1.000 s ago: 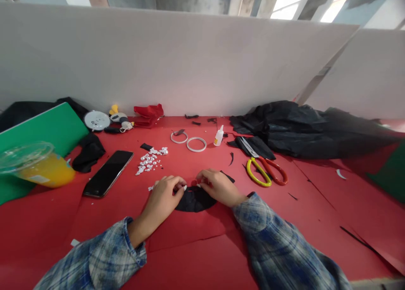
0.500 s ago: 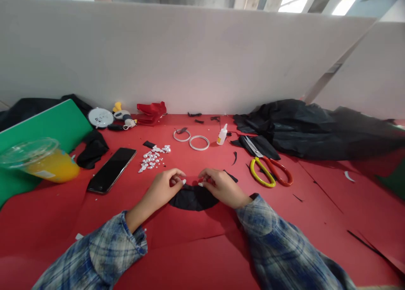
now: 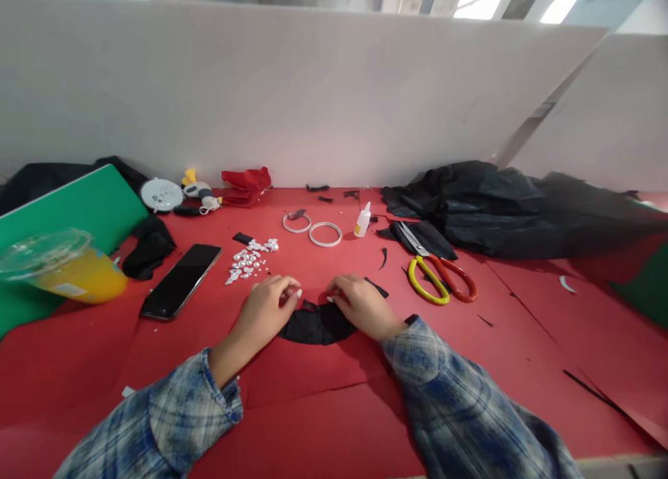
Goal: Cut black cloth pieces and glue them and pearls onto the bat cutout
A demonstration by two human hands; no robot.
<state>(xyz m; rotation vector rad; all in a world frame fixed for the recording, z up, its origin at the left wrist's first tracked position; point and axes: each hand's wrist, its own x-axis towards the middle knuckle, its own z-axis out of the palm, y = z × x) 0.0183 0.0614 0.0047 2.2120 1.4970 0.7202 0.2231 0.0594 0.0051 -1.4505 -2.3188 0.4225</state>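
A curved piece of black cloth (image 3: 318, 328) lies on the red table surface (image 3: 313, 423) between my hands. My left hand (image 3: 270, 303) pinches its upper left edge between thumb and fingers. On the other side, my right hand (image 3: 361, 303) grips the upper right edge the same way. Beyond the hands are two thin rings, one bare (image 3: 325, 234) and one with a dark scrap on it (image 3: 297, 221). White pearl beads (image 3: 245, 262) lie scattered to the left of the rings, and a small white glue bottle (image 3: 362, 221) stands to their right.
Scissors with yellow and red handles (image 3: 438, 278) rest at the right, before a heap of black fabric (image 3: 480, 204). To the left are a phone (image 3: 181, 281), a cup of orange drink (image 3: 83, 273) and a green board (image 3: 117, 200). A white partition (image 3: 313, 96) stands behind.
The view has shifted slightly. The cloth's upper edge between my hands has changed shape, with a small reddish gap now showing near my left fingertips. Both hands keep their hold.
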